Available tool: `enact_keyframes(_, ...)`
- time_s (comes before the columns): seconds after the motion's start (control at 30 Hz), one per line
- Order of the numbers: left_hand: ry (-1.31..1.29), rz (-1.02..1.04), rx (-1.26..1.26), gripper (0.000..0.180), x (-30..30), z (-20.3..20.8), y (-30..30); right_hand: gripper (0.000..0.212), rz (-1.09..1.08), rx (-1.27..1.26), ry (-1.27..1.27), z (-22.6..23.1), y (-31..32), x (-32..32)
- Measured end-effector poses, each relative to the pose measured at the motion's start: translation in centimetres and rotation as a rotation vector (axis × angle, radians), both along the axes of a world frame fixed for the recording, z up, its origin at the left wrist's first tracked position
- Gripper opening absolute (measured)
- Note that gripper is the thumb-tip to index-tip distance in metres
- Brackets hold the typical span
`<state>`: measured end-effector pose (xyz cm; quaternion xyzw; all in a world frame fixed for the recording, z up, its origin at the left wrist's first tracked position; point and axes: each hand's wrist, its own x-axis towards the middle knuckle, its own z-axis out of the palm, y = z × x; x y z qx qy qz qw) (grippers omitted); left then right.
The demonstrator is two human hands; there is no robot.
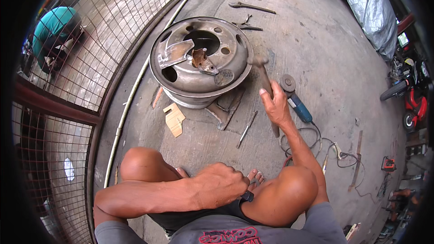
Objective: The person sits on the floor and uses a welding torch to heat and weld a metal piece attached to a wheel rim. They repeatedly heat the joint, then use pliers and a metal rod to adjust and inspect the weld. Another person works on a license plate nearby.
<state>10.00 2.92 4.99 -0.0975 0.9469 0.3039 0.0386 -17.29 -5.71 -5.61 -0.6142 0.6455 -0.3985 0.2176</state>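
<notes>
Hammer (266,79) is at about 1 o'clock from the middle of the view, head right by the edge of the steel wheel (230,79); can't tell if they're touching. The right hand (276,105), at 3, is wrapped around the handle partway up. For good swings I'd grip nearer the end and land the face flat. The wheel sits around 12, with a rusty bracket (199,58) and a metal plate (174,54) on it, so I'd check nothing rocks first. Left hand (221,181), at 6, is clenched around something black (247,196); only the end shows, so no clue what it is. Keep that fist well out of the swing, imo. Further out, there's a thin rod (247,130) at 4 and an angle grinder (300,107) at 3, whose cord I'd keep clear of your feet.
</notes>
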Motion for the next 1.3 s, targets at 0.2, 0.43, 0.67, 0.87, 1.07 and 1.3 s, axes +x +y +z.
enact_keyframes(0.2, 0.044, -0.002, -0.040, 0.017, 0.4, 1.3, 0.0, 0.043, 0.276, -0.071, 0.170, 7.0, -4.3, 5.8)
enact_keyframes(0.43, 0.030, -0.019, -0.133, 0.016, 1.9, 1.4, 1.5, 0.044, 0.251, 0.238, 0.403, 1.7, -8.2, 6.5)
enact_keyframes(0.67, 0.001, -0.021, -0.052, 0.016, 3.3, 1.4, 2.4, 0.046, 0.218, 0.199, 0.263, 5.2, -7.8, 8.0)
enact_keyframes(0.87, 0.018, 0.022, -0.070, 0.014, 4.2, 0.5, 1.0, 0.043, 0.233, 0.268, 0.476, 2.4, -8.2, 4.8)
enact_keyframes(1.07, -0.035, 0.084, -0.109, 0.010, 5.3, -0.2, 0.2, 0.046, 0.284, 0.289, 0.391, 6.2, -8.7, 6.8)
enact_keyframes(1.3, -0.009, 0.074, -0.194, 0.011, 3.4, -1.0, -0.7, 0.048, 0.352, 0.290, 0.442, 4.1, -8.9, 5.1)
